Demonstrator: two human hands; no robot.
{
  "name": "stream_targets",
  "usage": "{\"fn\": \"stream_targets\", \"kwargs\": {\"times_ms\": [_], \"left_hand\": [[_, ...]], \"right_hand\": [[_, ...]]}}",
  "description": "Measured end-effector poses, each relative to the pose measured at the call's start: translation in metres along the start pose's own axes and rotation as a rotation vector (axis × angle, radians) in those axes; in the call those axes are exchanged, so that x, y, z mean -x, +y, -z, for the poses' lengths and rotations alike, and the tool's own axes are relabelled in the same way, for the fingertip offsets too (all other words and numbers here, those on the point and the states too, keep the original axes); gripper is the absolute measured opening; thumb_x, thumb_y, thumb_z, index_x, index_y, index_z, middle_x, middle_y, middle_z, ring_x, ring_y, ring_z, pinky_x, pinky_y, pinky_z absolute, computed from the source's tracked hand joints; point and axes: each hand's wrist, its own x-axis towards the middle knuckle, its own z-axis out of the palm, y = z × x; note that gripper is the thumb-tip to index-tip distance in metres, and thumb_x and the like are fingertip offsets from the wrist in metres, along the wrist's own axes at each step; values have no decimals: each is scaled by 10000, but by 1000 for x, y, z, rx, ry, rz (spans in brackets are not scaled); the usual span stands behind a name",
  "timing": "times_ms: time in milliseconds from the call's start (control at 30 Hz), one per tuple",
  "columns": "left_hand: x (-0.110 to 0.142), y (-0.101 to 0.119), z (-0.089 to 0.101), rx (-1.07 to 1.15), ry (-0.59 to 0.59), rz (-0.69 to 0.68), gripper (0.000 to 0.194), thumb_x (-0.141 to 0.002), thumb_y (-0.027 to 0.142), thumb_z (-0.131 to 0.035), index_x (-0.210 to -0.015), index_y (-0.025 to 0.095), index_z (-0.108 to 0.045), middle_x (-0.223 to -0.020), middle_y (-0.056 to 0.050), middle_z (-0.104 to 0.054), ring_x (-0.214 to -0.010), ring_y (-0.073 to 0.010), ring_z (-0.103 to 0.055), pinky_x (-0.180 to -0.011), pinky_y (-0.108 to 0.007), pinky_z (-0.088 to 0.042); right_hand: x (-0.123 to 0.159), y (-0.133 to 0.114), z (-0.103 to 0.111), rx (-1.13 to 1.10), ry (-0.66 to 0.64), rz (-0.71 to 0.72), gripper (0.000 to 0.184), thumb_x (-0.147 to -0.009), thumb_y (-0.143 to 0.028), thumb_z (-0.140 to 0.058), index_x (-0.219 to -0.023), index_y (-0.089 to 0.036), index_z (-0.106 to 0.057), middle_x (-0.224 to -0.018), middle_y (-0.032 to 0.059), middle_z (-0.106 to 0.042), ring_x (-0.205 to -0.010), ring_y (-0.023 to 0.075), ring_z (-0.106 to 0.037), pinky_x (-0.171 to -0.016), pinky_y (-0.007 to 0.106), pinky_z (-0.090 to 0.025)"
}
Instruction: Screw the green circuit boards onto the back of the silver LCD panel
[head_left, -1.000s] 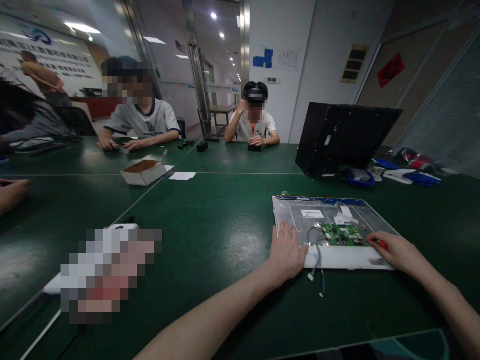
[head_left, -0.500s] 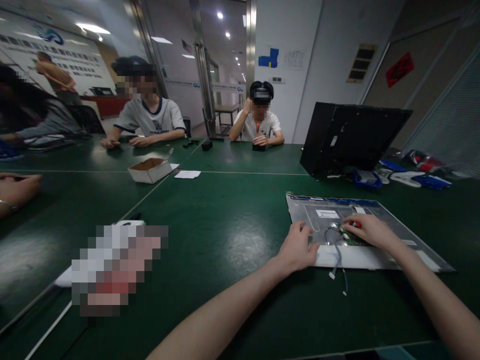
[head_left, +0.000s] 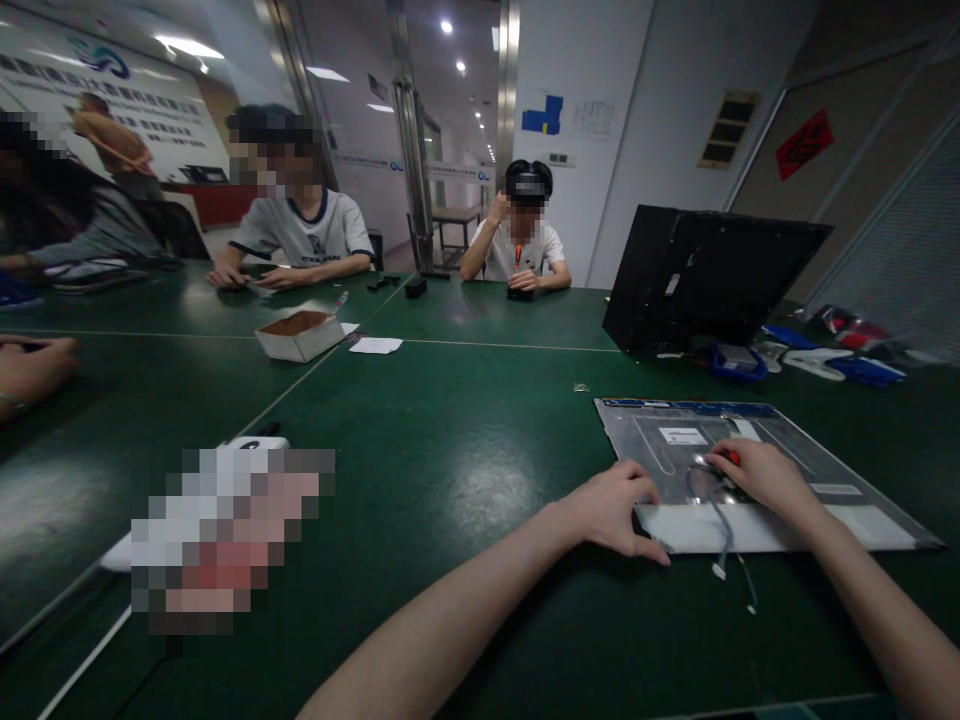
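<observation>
While two wires (head_left: 721,520) trail over the near edge of a grey panel (head_left: 652,440), their loose ends lying between the two hands, a stray brush from the left thumb or the right forearm could snag them and strain their joints. At the panel's near left corner, the left hand (head_left: 615,505) curves with thumb and fingers parted; whether it bears on the rim cannot be told. The panel lies flat on the green table (head_left: 420,520), stretching from the left hand's fingertips to past the right wrist. Above it, the right hand (head_left: 761,480) pinches a red tool (head_left: 732,457), its tip hidden, as is whatever sits beneath the palm. Danger looks greatest there: a tip slipping under pressure could score the panel or nick the wires beside the fingers, and with only one corner attended, a sideways push might swivel the panel on the smooth table. Beyond the left hand, near the panel's far left corner, a small clear scrap (head_left: 581,387) could be swept off by such a turn. Farther out, past the right hand, a black casing (head_left: 712,280) leans; well beyond both hands, two co-workers (head_left: 525,250) sit.
</observation>
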Motion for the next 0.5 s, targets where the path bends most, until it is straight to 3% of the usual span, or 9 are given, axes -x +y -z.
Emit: {"fn": "stream_targets", "kwargs": {"times_ms": [100,300,500], "left_hand": [[-6,3,-4,-72,20,-47,779,-567,584,-841,-1137,132,-562,-1226,-151,-512,-1116,-307,-519,-923,-369,-475],[-22,3,-13,-75,33,-8,795,-577,709,-761,-1109,153,-561,-1211,-144,-528,-1085,-307,-544,-875,-371,-499],[-24,9,-20,-127,190,152,1070,-461,804,-733,-1226,92,-503,-1264,-189,-519,-1131,-337,-512,-1012,-417,-410]], "right_hand": [[-3,-1,-3,51,10,-44,303,-893,-317,-430,-942,-174,-693,-934,113,-725,-861,280,-665,-666,354,-489],[-4,0,0,111,-15,-55,263,-900,-217,-425,-966,-160,-673,-1013,126,-710,-877,264,-671,-666,340,-501],[-3,5,6,119,-16,-77,241,-890,-158,-430,-949,-155,-664,-993,132,-705,-827,252,-679,-630,320,-504]]}}
